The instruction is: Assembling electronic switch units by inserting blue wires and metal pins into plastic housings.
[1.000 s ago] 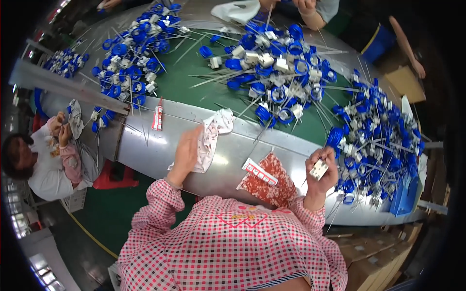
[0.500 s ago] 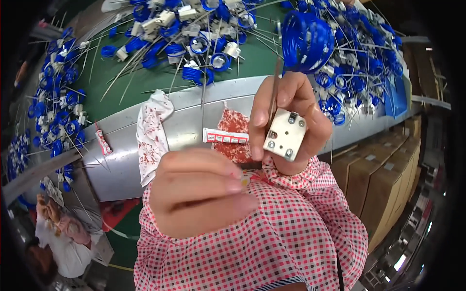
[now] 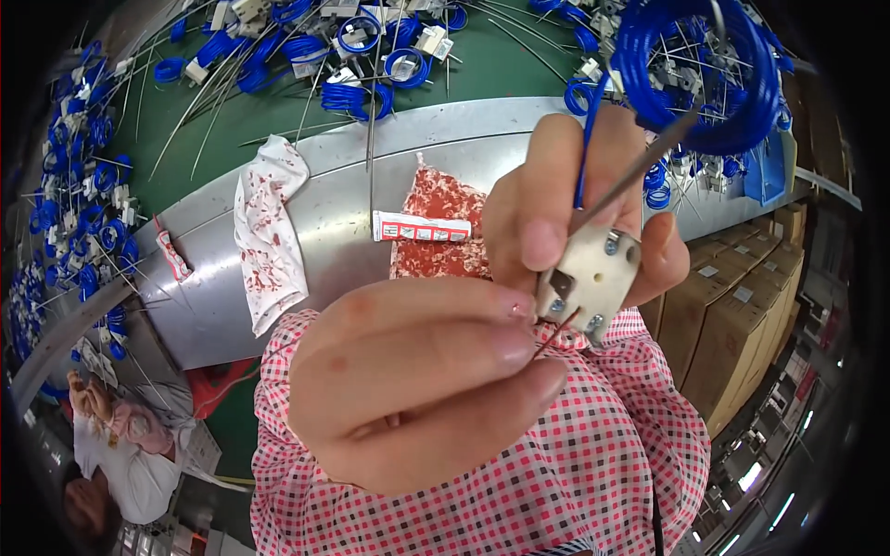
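My right hand (image 3: 593, 204) is closed around a capillary thermostat: a white block (image 3: 603, 287) with screws in its face, tilted toward me. A coil of blue tube (image 3: 640, 83) stands above the fingers, and a grey metal rod (image 3: 640, 171) slants from it toward the block. Close in front, my left hand (image 3: 417, 380) pinches a thin brown pin-like piece (image 3: 556, 335) between thumb and fingers. The tip of that piece meets the block's lower edge; whether it enters a hole I cannot tell. The left fingertips partly cover the block's left corner.
Heaps of blue-coiled thermostats (image 3: 357, 97) lie on the green table (image 3: 501, 74). On the metal edge are a stained white cloth (image 3: 269, 236), a red-and-white cloth (image 3: 436, 264) and a white tube (image 3: 422, 227). Cartons (image 3: 732, 306) stand right; another person (image 3: 130, 445) sits lower left.
My left hand has moved right, up to the block, with the thin piece now showing. My right hand has shifted right and turned the thermostat; its coil has swung right and nearer.
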`<state>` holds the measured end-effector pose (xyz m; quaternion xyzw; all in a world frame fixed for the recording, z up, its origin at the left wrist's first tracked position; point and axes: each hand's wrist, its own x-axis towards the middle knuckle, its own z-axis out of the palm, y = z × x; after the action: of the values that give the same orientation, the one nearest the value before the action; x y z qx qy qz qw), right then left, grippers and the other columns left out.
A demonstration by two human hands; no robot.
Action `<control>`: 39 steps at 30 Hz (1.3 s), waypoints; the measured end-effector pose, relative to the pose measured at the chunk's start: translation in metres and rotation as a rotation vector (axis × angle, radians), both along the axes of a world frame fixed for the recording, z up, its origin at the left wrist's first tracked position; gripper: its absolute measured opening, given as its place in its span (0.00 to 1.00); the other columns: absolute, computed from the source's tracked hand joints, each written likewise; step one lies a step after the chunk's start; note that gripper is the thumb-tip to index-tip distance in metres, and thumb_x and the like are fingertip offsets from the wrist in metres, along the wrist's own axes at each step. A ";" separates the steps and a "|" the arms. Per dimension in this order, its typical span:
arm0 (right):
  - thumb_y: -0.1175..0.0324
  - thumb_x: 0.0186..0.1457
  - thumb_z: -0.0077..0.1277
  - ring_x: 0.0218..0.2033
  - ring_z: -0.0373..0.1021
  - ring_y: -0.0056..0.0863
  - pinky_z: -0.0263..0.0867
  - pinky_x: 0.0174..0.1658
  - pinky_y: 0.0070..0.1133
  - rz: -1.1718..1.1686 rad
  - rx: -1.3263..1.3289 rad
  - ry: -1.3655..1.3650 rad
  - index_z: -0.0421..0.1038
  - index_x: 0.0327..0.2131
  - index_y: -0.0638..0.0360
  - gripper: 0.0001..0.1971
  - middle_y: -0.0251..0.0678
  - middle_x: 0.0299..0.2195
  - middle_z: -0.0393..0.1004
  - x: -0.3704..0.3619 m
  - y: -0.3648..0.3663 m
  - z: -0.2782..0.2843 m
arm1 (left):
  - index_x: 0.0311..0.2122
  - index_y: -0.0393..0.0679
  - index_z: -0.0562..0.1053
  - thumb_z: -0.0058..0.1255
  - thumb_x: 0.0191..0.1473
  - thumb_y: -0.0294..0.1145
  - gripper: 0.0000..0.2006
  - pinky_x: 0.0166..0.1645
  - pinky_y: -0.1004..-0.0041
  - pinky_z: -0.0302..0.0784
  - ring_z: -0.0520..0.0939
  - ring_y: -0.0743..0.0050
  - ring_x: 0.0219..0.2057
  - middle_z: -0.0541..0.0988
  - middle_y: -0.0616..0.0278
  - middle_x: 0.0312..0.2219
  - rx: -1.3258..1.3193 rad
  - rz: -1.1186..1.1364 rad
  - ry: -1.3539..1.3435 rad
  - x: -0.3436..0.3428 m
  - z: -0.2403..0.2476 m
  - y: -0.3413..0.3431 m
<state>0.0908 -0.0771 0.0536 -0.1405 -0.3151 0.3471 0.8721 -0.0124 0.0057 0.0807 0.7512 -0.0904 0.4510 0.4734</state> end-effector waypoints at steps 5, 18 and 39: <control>0.61 0.53 0.40 0.12 0.61 0.23 0.62 0.15 0.16 0.033 0.036 -0.054 0.55 0.33 0.63 0.14 0.46 0.30 0.64 0.004 0.003 -0.004 | 0.28 0.36 0.66 0.50 0.38 0.21 0.08 0.26 0.77 0.76 0.74 0.60 0.24 0.67 0.53 0.27 -0.004 -0.095 0.013 -0.002 -0.004 0.004; 0.62 0.52 0.41 0.14 0.65 0.25 0.67 0.18 0.15 -0.003 -0.016 -0.090 0.55 0.34 0.64 0.14 0.48 0.29 0.65 -0.001 -0.001 -0.003 | 0.31 0.37 0.63 0.52 0.38 0.20 0.13 0.21 0.72 0.76 0.75 0.57 0.22 0.67 0.52 0.28 0.141 0.025 -0.024 -0.010 -0.007 -0.003; 0.59 0.53 0.42 0.15 0.64 0.23 0.67 0.17 0.15 -0.045 -0.070 -0.126 0.56 0.30 0.59 0.13 0.42 0.27 0.65 -0.003 0.003 0.000 | 0.31 0.38 0.64 0.47 0.38 0.25 0.11 0.18 0.74 0.71 0.75 0.58 0.24 0.68 0.53 0.30 0.195 0.069 0.063 -0.013 0.002 -0.008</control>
<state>0.0881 -0.0743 0.0537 -0.1995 -0.3538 0.3289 0.8526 -0.0258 -0.0023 0.0826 0.8101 -0.0932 0.4321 0.3851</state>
